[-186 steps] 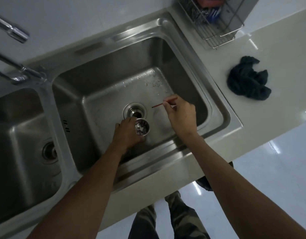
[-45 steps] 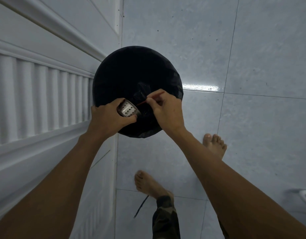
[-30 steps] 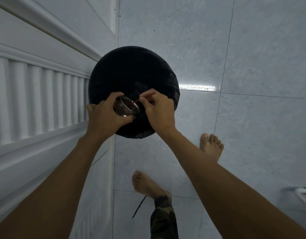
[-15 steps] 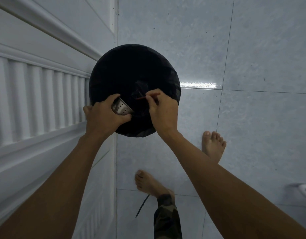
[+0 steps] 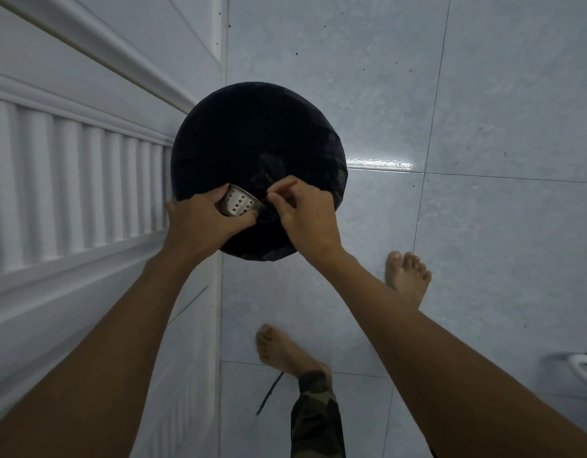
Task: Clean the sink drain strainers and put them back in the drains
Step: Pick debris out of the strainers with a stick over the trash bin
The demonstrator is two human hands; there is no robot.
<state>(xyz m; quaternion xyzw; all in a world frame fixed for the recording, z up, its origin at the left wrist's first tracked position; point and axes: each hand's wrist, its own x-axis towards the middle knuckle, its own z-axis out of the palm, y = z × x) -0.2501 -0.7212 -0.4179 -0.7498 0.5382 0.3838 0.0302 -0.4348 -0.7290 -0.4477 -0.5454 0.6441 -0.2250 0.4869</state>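
The left hand [image 5: 202, 223] grips the strainer [image 5: 237, 203] above the near left rim of the bin [image 5: 252, 127]. The strainer's perforated wall faces up and its mouth is turned toward the right hand [image 5: 307, 214]. That hand, over the bin's near edge, pinches a stick [image 5: 264, 200], barely visible at the strainer's mouth. The bin is lined with a black bag and stands on the tiled floor [image 5: 483, 127], against a white ribbed panel [image 5: 70, 193] on its left. Two bare feet [image 5: 406, 276] stand on the bin's near side.
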